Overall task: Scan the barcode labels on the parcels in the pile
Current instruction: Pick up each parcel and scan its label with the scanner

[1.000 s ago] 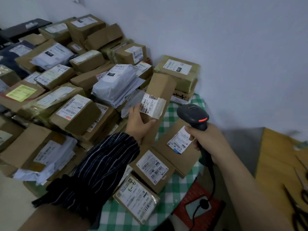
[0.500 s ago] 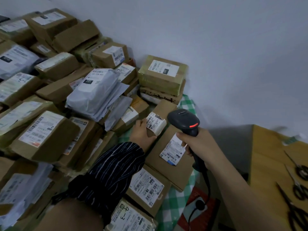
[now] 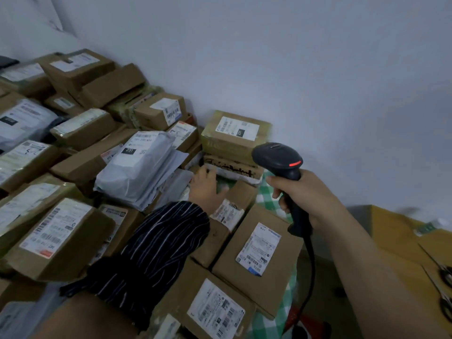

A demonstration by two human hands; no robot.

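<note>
Mailer bag (image 3: 137, 177), taped box (image 3: 234, 137) flank left hand (image 3: 205, 189); right hand (image 3: 302, 195) grips scanner (image 3: 277, 159).

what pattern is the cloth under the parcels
Green-and-white check. The cloth shows in the head view, the only one, at the pile's right edge.

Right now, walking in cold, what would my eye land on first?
The black scanner, its red light glowing, gripped in the right hand at centre right. Next, the heap of brown parcels with white labels filling the left, with a grey mailer bag lying on top. The left hand, in a striped sleeve, reaches in at the centre.
</note>
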